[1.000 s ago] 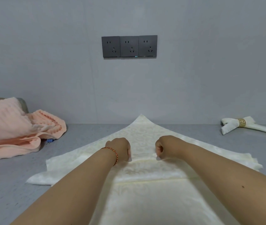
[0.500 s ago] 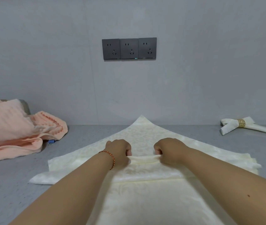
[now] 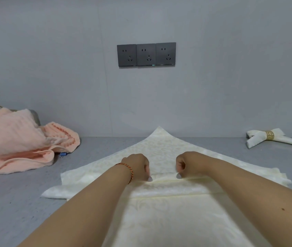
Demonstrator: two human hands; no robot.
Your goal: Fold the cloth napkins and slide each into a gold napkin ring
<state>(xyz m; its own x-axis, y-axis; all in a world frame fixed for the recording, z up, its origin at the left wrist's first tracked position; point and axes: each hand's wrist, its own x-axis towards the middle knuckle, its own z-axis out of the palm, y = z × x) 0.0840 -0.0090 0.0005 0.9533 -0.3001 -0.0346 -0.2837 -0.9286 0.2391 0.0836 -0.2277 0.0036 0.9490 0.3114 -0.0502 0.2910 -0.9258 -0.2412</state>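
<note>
The left hand (image 3: 138,166) and the right hand (image 3: 188,164) sit side by side, each grip curled tight and pinching the fold ridge of the cream napkin (image 3: 159,211) that lies spread on the grey counter (image 3: 17,202). That ridge runs left to right between and past both hands, its unfolded point lying away toward the wall, so neither hand is nearer. A napkin already in its gold ring (image 3: 270,135) lies well apart at far right

Both hands are drawing apart along the fold ridge of the cream napkin (image 3: 159,148): the left hand (image 3: 137,166) and right hand (image 3: 188,164) are pressing it flat with their fingertips, the raised pleat between them flattening.
</note>
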